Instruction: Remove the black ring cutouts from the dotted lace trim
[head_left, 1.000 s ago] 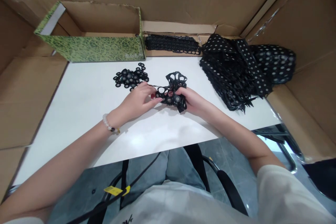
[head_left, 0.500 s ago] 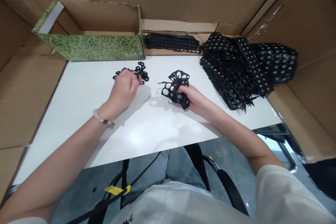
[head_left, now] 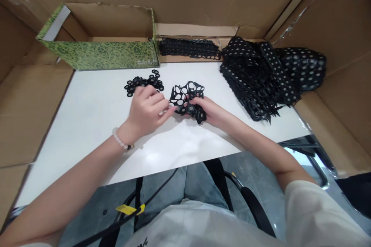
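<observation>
The left hand (head_left: 149,110) has been moved: half a second ago it was held over the pile of little black rings (head_left: 143,82), and now it is brought to the left side of the black sheet full of holes (head_left: 191,108). Its fingers are curled and its thumb tip is set at the sheet's edge, but whether the edge is pinched cannot be told. The sheet, above the middle of the white tabletop (head_left: 174,150), has been spread wider, so more holes can be seen. It is kept clamped in the right hand (head_left: 213,111) as before. One bead bracelet (head_left: 123,139) is worn on the left wrist, and one sheet is held. Farther off, left of the tabletop's middle, more than twenty rings can be seen, but they are too heaped to be counted exactly. At the back left corner one green box (head_left: 110,54) is set. To its right, along the back edge, one long black bundle (head_left: 189,49) is laid. By the back right corner, one heap of spotted black sheets (head_left: 255,77) is piled, too jumbled to be counted.
</observation>
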Available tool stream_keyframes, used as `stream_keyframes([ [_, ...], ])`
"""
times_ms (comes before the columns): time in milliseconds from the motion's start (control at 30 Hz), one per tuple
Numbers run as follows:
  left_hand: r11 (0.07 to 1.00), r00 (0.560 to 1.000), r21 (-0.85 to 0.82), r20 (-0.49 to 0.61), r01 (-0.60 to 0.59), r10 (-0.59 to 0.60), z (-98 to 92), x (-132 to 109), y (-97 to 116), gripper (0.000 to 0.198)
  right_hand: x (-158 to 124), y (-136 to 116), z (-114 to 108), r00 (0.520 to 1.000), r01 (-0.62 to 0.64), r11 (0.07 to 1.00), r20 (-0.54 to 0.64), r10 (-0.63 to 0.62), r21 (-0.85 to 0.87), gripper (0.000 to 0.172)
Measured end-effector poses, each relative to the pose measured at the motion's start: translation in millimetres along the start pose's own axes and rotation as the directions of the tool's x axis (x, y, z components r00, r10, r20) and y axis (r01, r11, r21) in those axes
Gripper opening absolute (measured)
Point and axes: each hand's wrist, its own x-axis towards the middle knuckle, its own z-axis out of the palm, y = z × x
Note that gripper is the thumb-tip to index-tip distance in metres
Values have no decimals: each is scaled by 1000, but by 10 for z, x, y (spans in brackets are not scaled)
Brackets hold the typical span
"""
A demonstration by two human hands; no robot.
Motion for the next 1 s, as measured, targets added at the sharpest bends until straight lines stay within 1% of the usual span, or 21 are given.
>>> stream_keyframes([
  [33, 1000, 998, -2, 65, -3, 3, 2, 3, 61, 37, -3, -2, -2, 1000, 1, 1000, 14, -1, 4, 24],
  [67, 1000, 993, -1, 119, 20, -20, 9, 5, 104, 37, -8, -7, -5, 999, 6, 1000, 32, -6, 7, 26],
  [167, 993, 968, -37, 231, 111, -100, 46, 8, 130, 39, -38, -25, -11, 995, 45, 999, 93, -46, 7, 35],
  [267, 982, 944, -121, 313, 148, -104, 70, 17, 76, 36, -56, -38, -18, 988, 74, 997, 138, -73, 1, 44],
  [367, 972, 932, -165, 347, 166, -101, 71, 42, 35, 36, -36, -29, -29, 989, 98, 995, 115, -96, -10, 52],
  [433, 951, 936, -204, 314, 232, -160, 57, 64, -2, 35, -9, -14, -40, 994, 79, 997, 81, -76, -27, 56],
  [500, 908, 928, -241, 240, 342, -286, 29, 80, -82, 32, 18, 0, -52, 998, 39, 999, 49, -37, -35, 55],
  [533, 881, 910, -242, 187, 407, -369, 14, 81, -145, 31, 28, 2, -58, 999, 23, 999, 36, -22, -34, 54],
  [600, 833, 856, -200, 87, 516, -510, -9, 64, -311, 31, 39, -4, -68, 1000, 18, 1000, 6, -18, -26, 52],
  [633, 819, 833, -159, 43, 551, -552, -10, 44, -403, 32, 40, -12, -71, 1000, 21, 999, -13, -21, -25, 51],
  [667, 820, 826, -109, 18, 561, -563, -3, 19, -492, 33, 39, -22, -73, 999, 24, 999, -33, -24, -26, 51],
  [700, 829, 830, -53, 3, 557, -558, 12, -8, -570, 34, 36, -33, -73, 998, 26, 999, -54, -28, -28, 51],
  [767, 850, 850, 49, 20, 525, -526, 51, -56, -663, 32, 32, -49, -70, 995, 36, 999, -93, -38, -27, 50],
  [833, 848, 852, 115, 26, 517, -523, 65, -63, -632, 29, 31, -56, -65, 994, 37, 999, -105, -39, -18, 50],
  [867, 849, 854, 117, 17, 515, -520, 51, -47, -563, 29, 32, -57, -62, 994, 33, 999, -103, -34, -14, 51],
  [900, 863, 865, 92, 26, 498, -502, 21, -19, -460, 29, 35, -58, -60, 994, 29, 1000, -101, -30, -12, 51],
  [933, 890, 889, 32, 37, 455, -456, -21, 14, -329, 29, 39, -58, -60, 995, 26, 1000, -101, -27, -11, 52],
  [967, 930, 930, -93, 128, 357, -344, -69, 48, -179, 31, 45, -59, -60, 994, 28, 1000, -106, -29, -10, 52],
  [1000, 933, 951, -274, 264, 233, -160, -117, 76, -20, 34, 52, -61, -61, 993, 33, 999, -115, -33, -8, 51],
])
